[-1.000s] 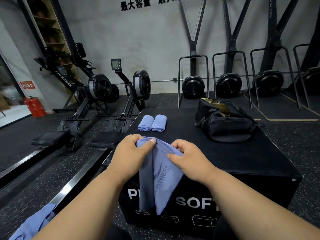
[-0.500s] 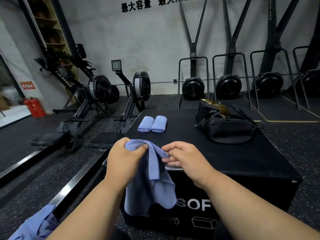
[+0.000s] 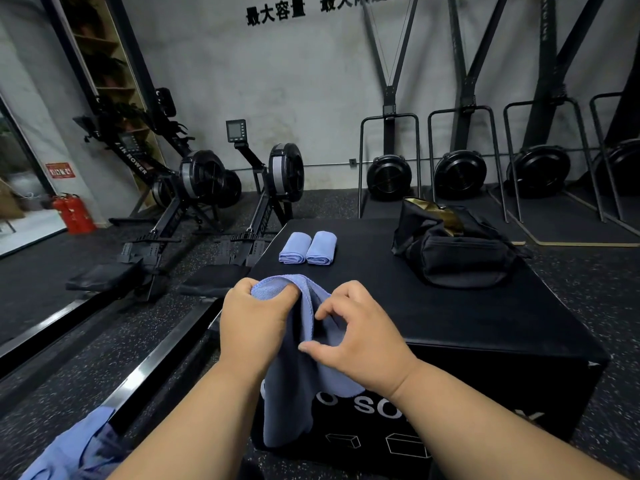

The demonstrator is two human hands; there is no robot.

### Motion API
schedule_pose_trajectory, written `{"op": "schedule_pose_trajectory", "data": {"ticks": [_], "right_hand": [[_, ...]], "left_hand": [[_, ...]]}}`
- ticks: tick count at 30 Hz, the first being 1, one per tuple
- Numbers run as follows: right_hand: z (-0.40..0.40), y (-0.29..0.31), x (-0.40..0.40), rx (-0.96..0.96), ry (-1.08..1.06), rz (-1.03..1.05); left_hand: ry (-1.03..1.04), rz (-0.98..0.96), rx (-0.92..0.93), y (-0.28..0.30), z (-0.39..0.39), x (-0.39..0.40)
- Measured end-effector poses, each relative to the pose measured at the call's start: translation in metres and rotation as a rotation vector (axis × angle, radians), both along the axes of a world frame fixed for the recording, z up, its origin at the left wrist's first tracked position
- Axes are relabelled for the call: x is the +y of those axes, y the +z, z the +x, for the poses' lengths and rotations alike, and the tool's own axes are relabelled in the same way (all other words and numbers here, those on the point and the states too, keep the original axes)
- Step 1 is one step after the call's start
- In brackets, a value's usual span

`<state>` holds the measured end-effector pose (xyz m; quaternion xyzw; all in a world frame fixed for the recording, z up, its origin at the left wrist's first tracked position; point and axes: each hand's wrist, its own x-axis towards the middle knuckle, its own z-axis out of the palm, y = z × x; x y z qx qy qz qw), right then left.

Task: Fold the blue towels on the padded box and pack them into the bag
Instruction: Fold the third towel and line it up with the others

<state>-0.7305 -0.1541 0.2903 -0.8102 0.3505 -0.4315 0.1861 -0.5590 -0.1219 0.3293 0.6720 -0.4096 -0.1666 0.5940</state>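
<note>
Rowing machines (image 3: 207, 188) line the gym wall behind the padded box (image 3: 433, 317), where the open bag (image 3: 450, 251) sits well apart from two folded towels (image 3: 308, 248). My left hand (image 3: 254, 327) grips the hanging blue towel (image 3: 294, 386) by its top edge; my right hand (image 3: 360, 337) pinches its side hem. I should match corners before laying it flat.

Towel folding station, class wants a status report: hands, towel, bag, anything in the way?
Left hand grips hanging towel at top. Right hand pinches its edge. Two folded towels on padded box. Bag open, path unobstructed.
</note>
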Motion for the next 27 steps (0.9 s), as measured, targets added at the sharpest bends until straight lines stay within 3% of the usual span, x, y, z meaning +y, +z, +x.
{"op": "schedule_pose_trajectory", "data": {"ticks": [8, 15, 21, 27], "right_hand": [[-0.003, 0.008, -0.001, -0.113, -0.039, 0.055], [-0.003, 0.018, -0.007, -0.266, 0.002, 0.238], [-0.001, 0.033, -0.007, -0.196, 0.100, 0.290], [0.004, 0.038, -0.002, -0.135, 0.178, 0.402]], "left_hand": [[0.021, 0.041, -0.061, -0.011, 0.013, 0.000], [-0.140, 0.170, -0.124, -0.039, 0.039, 0.004], [-0.248, 0.241, -0.203, -0.051, 0.049, 0.005], [-0.761, 0.190, 0.183, -0.036, 0.022, 0.017]]}}
